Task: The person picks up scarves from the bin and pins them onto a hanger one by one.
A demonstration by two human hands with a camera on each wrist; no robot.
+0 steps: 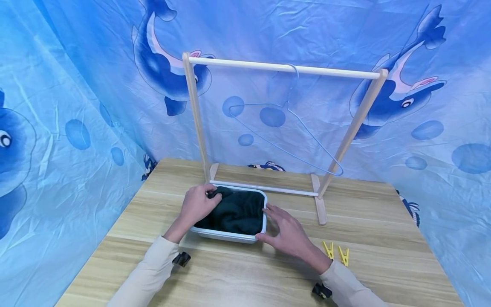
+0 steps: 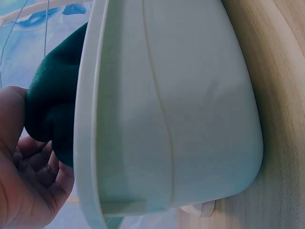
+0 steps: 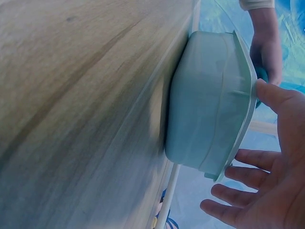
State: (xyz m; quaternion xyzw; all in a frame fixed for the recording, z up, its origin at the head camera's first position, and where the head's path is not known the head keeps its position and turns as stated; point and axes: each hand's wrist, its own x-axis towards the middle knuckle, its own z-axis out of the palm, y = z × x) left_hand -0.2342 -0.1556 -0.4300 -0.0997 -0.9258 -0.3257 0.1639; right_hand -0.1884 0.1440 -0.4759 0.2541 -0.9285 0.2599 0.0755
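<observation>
A dark green cloth (image 1: 238,213) lies bunched inside a pale rectangular plastic basin (image 1: 226,236) on the wooden table. At the basin's far left corner, my left hand (image 1: 197,205) pinches a fold of this cloth between thumb and fingers. In the left wrist view the gripped fold (image 2: 55,90) bulges above the rim. My right hand (image 1: 285,232) is at the basin's right end, its thumb at the near corner and its fingertips along the side rim. Those fingers (image 3: 250,176) are spread and fairly straight in the right wrist view.
Behind the basin stands a wooden rack (image 1: 245,64) with a thin wire hanger (image 1: 287,104) hooked on its top rail. Two yellow clothespins (image 1: 328,250) lie on the table (image 1: 245,281) beside my right wrist. A blue dolphin-print curtain (image 1: 249,25) surrounds the table's back and sides.
</observation>
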